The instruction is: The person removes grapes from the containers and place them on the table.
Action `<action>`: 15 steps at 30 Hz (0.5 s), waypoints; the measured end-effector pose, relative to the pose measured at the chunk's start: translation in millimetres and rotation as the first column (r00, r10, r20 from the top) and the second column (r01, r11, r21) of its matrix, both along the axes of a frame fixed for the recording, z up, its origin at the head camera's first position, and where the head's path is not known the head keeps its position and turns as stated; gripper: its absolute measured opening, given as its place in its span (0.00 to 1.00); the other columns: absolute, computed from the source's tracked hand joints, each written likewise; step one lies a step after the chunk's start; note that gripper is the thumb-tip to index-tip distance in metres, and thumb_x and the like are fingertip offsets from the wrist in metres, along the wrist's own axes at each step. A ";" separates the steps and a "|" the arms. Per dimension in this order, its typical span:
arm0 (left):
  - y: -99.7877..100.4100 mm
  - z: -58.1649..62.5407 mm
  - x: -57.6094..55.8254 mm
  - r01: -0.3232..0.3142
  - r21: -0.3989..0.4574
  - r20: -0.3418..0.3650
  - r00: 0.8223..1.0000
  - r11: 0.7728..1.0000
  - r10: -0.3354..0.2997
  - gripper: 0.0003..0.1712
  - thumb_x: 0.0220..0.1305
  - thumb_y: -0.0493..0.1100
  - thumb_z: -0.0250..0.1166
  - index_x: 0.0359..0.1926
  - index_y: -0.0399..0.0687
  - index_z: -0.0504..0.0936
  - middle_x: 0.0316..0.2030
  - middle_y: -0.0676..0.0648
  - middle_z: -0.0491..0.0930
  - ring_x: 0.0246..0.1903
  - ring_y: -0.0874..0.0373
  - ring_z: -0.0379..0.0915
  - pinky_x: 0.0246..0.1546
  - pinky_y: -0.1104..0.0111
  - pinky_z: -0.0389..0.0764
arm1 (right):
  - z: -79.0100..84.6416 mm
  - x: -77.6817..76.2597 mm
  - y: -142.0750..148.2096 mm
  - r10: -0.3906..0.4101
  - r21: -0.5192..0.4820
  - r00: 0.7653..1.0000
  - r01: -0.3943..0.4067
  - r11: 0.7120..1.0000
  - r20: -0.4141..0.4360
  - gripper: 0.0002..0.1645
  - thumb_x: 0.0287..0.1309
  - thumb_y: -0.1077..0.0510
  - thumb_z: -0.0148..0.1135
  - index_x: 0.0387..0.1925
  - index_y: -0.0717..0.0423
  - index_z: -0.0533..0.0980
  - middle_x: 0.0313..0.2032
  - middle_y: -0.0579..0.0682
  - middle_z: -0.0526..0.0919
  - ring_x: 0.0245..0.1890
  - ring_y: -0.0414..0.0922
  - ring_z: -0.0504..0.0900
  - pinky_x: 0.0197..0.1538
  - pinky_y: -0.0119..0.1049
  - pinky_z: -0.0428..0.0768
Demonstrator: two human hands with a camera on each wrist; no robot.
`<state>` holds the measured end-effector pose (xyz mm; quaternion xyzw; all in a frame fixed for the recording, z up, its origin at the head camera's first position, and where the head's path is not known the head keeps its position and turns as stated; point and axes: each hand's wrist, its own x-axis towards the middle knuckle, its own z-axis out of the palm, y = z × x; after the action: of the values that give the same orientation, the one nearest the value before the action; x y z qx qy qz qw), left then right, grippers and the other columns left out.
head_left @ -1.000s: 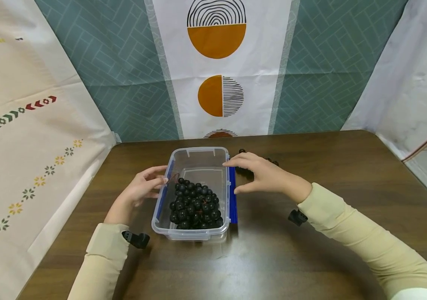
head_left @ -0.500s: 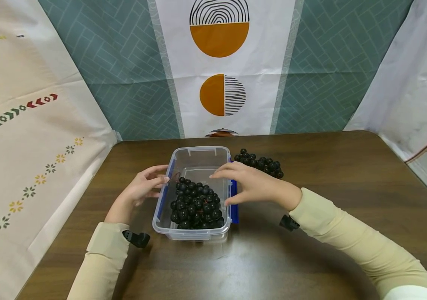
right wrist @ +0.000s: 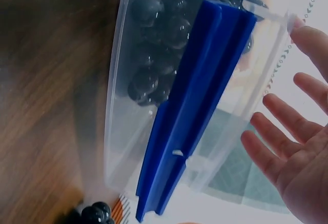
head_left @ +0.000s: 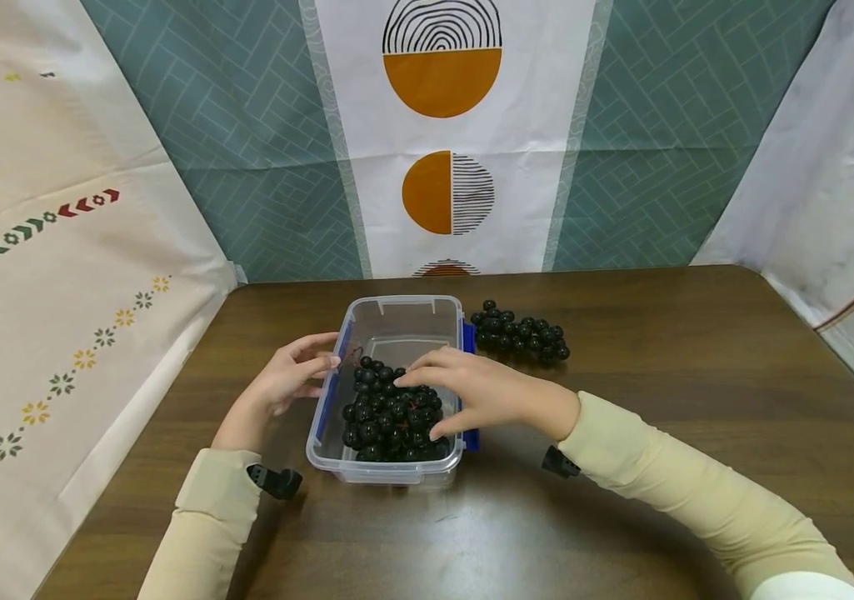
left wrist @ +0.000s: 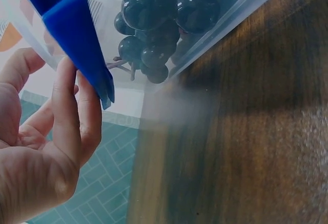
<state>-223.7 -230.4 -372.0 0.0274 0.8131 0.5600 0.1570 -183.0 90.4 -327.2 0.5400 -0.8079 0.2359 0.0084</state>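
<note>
A clear plastic food container (head_left: 412, 325) with blue hinged side clips stands on the table without a lid over it. Black grapes (head_left: 392, 417) lie in its near half, a stem poking up at the left. My left hand (head_left: 287, 375) holds the left wall: in the left wrist view the thumb reaches the rim and the fingertips touch the blue clip (left wrist: 82, 39). Over the right rim reaches my right hand (head_left: 486, 387), fingers spread above the grapes. Whether its fingertips touch them is hard to tell. In the right wrist view, the right clip (right wrist: 200, 106) hangs down.
A second bunch of black grapes (head_left: 520, 333) lies on the brown wooden table (head_left: 659, 350), just beyond the container's right side. Patterned cloths (head_left: 262, 167) hang behind the table and at both sides.
My right hand has moved left and nearer, from beside the container's right rim to above the grapes inside. The bunch behind it now shows fully. My left hand has stayed put.
</note>
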 end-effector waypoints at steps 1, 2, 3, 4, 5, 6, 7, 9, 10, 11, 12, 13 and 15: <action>-0.1 -0.2 0.3 -0.001 -0.001 0.001 1.000 1.000 0.001 0.33 0.67 0.46 0.60 0.70 0.49 0.60 0.56 0.37 0.69 0.47 0.53 0.73 0.41 0.62 0.81 | -0.7 0.3 -1.9 0.004 0.002 1.000 -0.004 1.000 -0.004 0.39 0.48 0.50 0.73 0.62 0.53 0.71 0.57 0.53 0.74 0.58 0.48 0.71 0.59 0.43 0.73; -0.1 -0.3 0.6 -0.002 -0.003 0.002 1.000 1.000 0.002 0.33 0.67 0.46 0.60 0.70 0.49 0.60 0.56 0.37 0.69 0.48 0.52 0.73 0.41 0.62 0.81 | -1.4 0.6 -4.0 0.008 0.005 1.000 -0.008 1.000 -0.006 0.39 0.47 0.51 0.74 0.62 0.53 0.71 0.57 0.53 0.74 0.58 0.48 0.71 0.59 0.43 0.73; -0.1 -0.4 0.9 -0.004 -0.004 0.003 1.000 1.000 0.004 0.34 0.67 0.46 0.60 0.70 0.49 0.60 0.57 0.37 0.69 0.47 0.53 0.73 0.41 0.62 0.81 | -2.0 0.8 -5.9 0.012 0.007 1.000 -0.012 1.000 -0.011 0.39 0.47 0.51 0.74 0.61 0.53 0.71 0.57 0.53 0.74 0.58 0.47 0.72 0.59 0.43 0.73; 0.1 -0.4 1.2 -0.006 -0.004 0.003 1.000 1.000 0.006 0.34 0.67 0.46 0.60 0.70 0.49 0.60 0.56 0.37 0.69 0.47 0.53 0.73 0.41 0.61 0.81 | -2.5 1.0 -7.8 0.016 0.010 1.000 -0.015 1.000 -0.011 0.39 0.47 0.51 0.74 0.61 0.53 0.71 0.56 0.53 0.75 0.57 0.47 0.72 0.59 0.43 0.73; 0.2 -0.4 1.2 -0.009 -0.005 0.002 1.000 1.000 0.009 0.33 0.66 0.46 0.60 0.70 0.50 0.61 0.56 0.37 0.69 0.47 0.53 0.73 0.41 0.61 0.82 | -3.1 1.2 -9.7 0.020 0.013 1.000 -0.020 1.000 -0.015 0.39 0.47 0.51 0.74 0.61 0.53 0.71 0.56 0.53 0.75 0.57 0.47 0.72 0.59 0.42 0.73; 0.3 -0.4 1.4 -0.010 -0.005 0.001 1.000 1.000 0.010 0.34 0.66 0.46 0.60 0.70 0.50 0.61 0.56 0.37 0.69 0.46 0.54 0.74 0.41 0.61 0.82 | -3.7 1.3 -11.5 0.023 0.019 1.000 -0.022 1.000 -0.017 0.39 0.47 0.50 0.74 0.62 0.52 0.71 0.56 0.53 0.75 0.57 0.47 0.72 0.59 0.42 0.73; 0.5 -0.4 1.5 -0.011 -0.006 0.000 1.000 1.000 0.011 0.34 0.66 0.46 0.60 0.70 0.50 0.61 0.56 0.37 0.70 0.46 0.54 0.74 0.40 0.61 0.82 | -4.5 1.4 -13.3 0.025 0.027 1.000 -0.024 0.999 -0.016 0.39 0.47 0.50 0.74 0.62 0.52 0.71 0.56 0.52 0.75 0.57 0.47 0.72 0.58 0.41 0.73; 0.9 -0.3 1.5 -0.012 -0.004 -0.001 1.000 1.000 0.012 0.33 0.66 0.46 0.60 0.70 0.50 0.61 0.56 0.37 0.70 0.45 0.55 0.74 0.40 0.61 0.82 | -5.6 2.0 -16.3 0.032 0.041 0.999 -0.031 0.999 -0.008 0.39 0.48 0.50 0.74 0.62 0.52 0.70 0.56 0.52 0.74 0.56 0.47 0.72 0.58 0.41 0.73; 1.1 -0.2 1.4 -0.012 -0.003 -0.001 1.000 1.000 0.012 0.33 0.66 0.46 0.60 0.70 0.50 0.61 0.56 0.37 0.70 0.45 0.55 0.74 0.40 0.61 0.82 | -6.2 2.3 -17.6 0.034 0.051 0.999 -0.034 0.998 0.000 0.39 0.48 0.50 0.73 0.62 0.52 0.70 0.57 0.52 0.74 0.57 0.47 0.72 0.58 0.42 0.73; 1.2 -0.2 1.3 -0.012 -0.002 -0.001 1.000 1.000 0.012 0.33 0.66 0.46 0.60 0.70 0.50 0.61 0.56 0.38 0.70 0.45 0.56 0.74 0.40 0.61 0.82 | -6.7 2.6 -18.8 0.035 0.062 0.999 -0.035 0.997 0.009 0.40 0.48 0.49 0.73 0.63 0.52 0.70 0.57 0.52 0.74 0.57 0.47 0.71 0.58 0.42 0.73; 1.4 -0.2 1.3 -0.012 -0.001 -0.001 1.000 1.000 0.012 0.33 0.66 0.46 0.60 0.70 0.50 0.61 0.55 0.38 0.70 0.45 0.56 0.74 0.40 0.61 0.82 | -7.2 2.9 -19.9 0.034 0.073 0.999 -0.035 0.997 0.023 0.40 0.48 0.49 0.73 0.63 0.51 0.69 0.58 0.52 0.73 0.57 0.47 0.71 0.59 0.42 0.73; 1.6 -0.1 1.1 -0.012 0.000 -0.001 1.000 1.000 0.012 0.33 0.66 0.46 0.60 0.70 0.50 0.61 0.55 0.38 0.70 0.45 0.55 0.74 0.40 0.61 0.82 | -7.8 3.2 -20.8 0.032 0.087 0.999 -0.035 0.996 0.040 0.40 0.49 0.49 0.72 0.63 0.50 0.69 0.58 0.51 0.73 0.58 0.47 0.71 0.59 0.43 0.73; 1.9 -0.1 0.9 -0.013 0.002 0.000 1.000 1.000 0.013 0.33 0.67 0.46 0.60 0.70 0.50 0.61 0.55 0.38 0.70 0.45 0.55 0.74 0.40 0.61 0.82 | -9.0 3.5 -22.3 0.025 0.114 0.997 -0.033 0.993 0.068 0.40 0.50 0.48 0.71 0.64 0.49 0.68 0.60 0.50 0.72 0.59 0.46 0.69 0.60 0.43 0.72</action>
<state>-222.8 -228.6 -372.1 0.0222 0.8127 0.5616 0.1535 -179.5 68.0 -336.2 0.5432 -0.8120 0.2070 -0.0529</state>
